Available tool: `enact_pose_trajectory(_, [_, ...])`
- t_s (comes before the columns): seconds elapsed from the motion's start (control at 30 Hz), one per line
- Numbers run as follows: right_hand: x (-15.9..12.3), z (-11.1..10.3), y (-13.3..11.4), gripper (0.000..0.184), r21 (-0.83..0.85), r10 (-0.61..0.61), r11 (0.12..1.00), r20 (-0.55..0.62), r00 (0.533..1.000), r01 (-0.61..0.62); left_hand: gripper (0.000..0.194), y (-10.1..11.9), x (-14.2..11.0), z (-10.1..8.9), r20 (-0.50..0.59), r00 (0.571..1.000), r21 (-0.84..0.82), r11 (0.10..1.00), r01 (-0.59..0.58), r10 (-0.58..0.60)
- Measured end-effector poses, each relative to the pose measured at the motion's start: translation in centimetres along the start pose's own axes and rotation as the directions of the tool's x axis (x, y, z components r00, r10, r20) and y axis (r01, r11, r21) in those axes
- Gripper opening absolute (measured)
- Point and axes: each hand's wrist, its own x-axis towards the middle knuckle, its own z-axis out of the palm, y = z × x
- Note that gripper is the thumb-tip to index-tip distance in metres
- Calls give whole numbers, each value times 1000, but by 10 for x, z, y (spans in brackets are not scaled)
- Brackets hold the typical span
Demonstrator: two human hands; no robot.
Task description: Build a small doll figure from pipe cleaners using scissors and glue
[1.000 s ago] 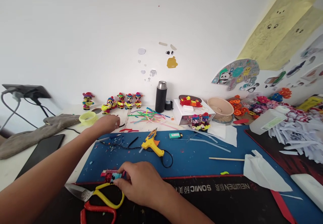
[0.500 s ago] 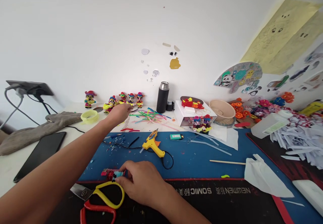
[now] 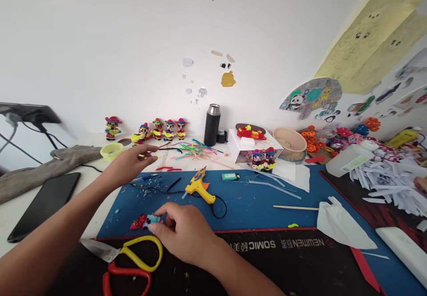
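Observation:
My right hand is closed, thumb and fingers pinching the light-blue end of a small figure. Red sparkly material covers the figure's other end, which points left over the mat. Over the left part of the table, my left hand is raised, with a thin black strip like a pipe cleaner reaching right from its fingertips. Below the figure lie scissors with one yellow and one red handle. A yellow hot glue gun rests on the blue mat, beyond my right hand.
Several small dolls stand along the wall. Coloured strips lie before a black flask. A phone is at left; a white box and bowl stand right. Another person's hand shows at the right edge.
My left hand has drawn back left and nearer from beside the dolls, exposing more of the black strip. The figure in my right hand has turned slightly. The view has shifted a little.

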Motion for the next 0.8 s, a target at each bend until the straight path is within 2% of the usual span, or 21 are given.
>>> enact_pose_trajectory(0.1, [2,1,3,30,86,18,996,-62,998,-12,63,12,-19,-10,-27,999,-100,995,-25,23])
enact_pose_trajectory(0.2, [5,1,5,32,240,46,971,-121,992,-16,65,23,-37,-13,-27,1000,-181,984,-7,2])
enact_pose_trajectory(0.37, [9,-1,9,31,448,109,894,-185,977,-15,62,28,-59,0,39,996,-366,927,87,-78])
enact_pose_trajectory(0.6, [16,2,16,45,658,162,753,-212,964,18,54,30,-67,13,29,991,-497,859,127,-129])
enact_pose_trajectory(0.7, [22,4,22,48,728,194,684,-222,956,31,47,34,-69,14,103,992,-562,818,120,-75])
enact_pose_trajectory(0.8, [27,4,25,50,787,231,616,-228,946,39,50,37,-72,18,163,986,-609,790,75,33])
